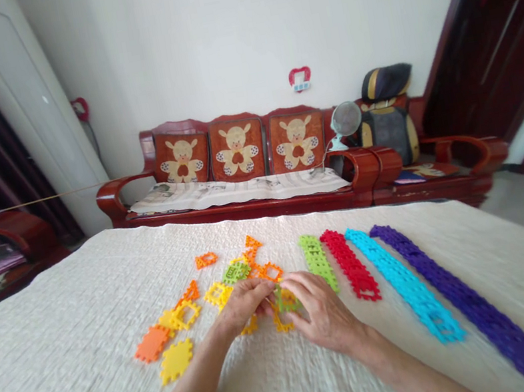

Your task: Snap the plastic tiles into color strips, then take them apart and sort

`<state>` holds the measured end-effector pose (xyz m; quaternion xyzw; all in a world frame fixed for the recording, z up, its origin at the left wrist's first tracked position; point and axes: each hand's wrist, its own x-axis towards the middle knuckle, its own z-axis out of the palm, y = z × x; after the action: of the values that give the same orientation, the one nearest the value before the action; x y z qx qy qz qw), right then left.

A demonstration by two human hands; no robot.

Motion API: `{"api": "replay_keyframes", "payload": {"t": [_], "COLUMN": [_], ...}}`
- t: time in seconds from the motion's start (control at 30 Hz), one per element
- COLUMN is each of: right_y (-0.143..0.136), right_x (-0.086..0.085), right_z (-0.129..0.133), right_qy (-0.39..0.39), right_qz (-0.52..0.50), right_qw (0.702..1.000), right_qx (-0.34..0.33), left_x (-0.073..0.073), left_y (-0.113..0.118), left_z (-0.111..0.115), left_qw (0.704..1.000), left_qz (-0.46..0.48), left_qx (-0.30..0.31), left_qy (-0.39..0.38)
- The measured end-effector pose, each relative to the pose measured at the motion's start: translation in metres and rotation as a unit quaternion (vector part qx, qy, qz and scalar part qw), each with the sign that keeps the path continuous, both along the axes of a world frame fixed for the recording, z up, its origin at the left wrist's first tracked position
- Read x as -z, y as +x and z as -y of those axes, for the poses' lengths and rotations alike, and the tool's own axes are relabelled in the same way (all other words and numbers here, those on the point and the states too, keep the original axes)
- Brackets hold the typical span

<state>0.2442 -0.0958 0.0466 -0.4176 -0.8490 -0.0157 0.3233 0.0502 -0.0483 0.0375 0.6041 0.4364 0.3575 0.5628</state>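
Observation:
My left hand (247, 305) and my right hand (320, 313) meet over the middle of the pile, fingers bent and closed around a green interlocking plastic tile (280, 298). My fingers cover much of this tile. Beneath and beside my hands lie yellow tiles (283, 322), partly hidden. Just beyond my left hand sit another green tile (236, 271) and a yellow window-shaped tile (217, 294). Orange frame tiles (271, 271) lie past my fingertips.
To the right, tiles lie in long rows: green (318, 260), red (351, 266), light blue (407, 285) and purple (469, 308). Left of my arms are a solid orange tile (152, 344) and a solid yellow one (176, 361). A wooden sofa (239, 213) stands behind the cloth-covered table (86, 321).

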Motion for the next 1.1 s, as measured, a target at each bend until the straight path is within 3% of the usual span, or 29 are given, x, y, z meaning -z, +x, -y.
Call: {"api": "replay_keyframes", "payload": {"t": [0.17,0.3,0.63,0.8,0.87,0.97,1.1], "right_y": [0.043,0.07,0.067,0.062,0.055,0.044,0.035], "right_x": [0.003,0.012,0.021,0.019,0.019,0.022,0.025], "right_z": [0.005,0.009,0.003,0.011,0.017,0.024,0.026], "right_qy": [0.017,0.035,0.02,0.044,0.038,0.002,-0.039], "right_qz": [0.025,0.05,0.061,0.023,0.004,-0.005,-0.003], "right_qw": [0.995,0.986,0.988,0.995,0.998,0.999,0.994], "right_qx": [0.093,0.154,0.143,0.09,0.043,-0.039,-0.098], "left_x": [-0.007,-0.006,-0.004,-0.001,0.004,0.011,0.01], "left_y": [0.005,0.004,-0.002,-0.024,-0.038,-0.057,-0.061], "left_z": [0.0,-0.003,-0.007,-0.025,-0.034,-0.041,-0.039], "left_qw": [0.994,0.989,0.978,0.949,0.933,0.904,0.862], "left_qz": [0.03,0.06,0.087,0.102,0.07,-0.07,-0.273], "left_qx": [-0.1,-0.134,-0.182,-0.287,-0.342,-0.394,-0.362], "left_qy": [0.035,0.03,0.043,0.075,0.093,0.153,0.227]}}
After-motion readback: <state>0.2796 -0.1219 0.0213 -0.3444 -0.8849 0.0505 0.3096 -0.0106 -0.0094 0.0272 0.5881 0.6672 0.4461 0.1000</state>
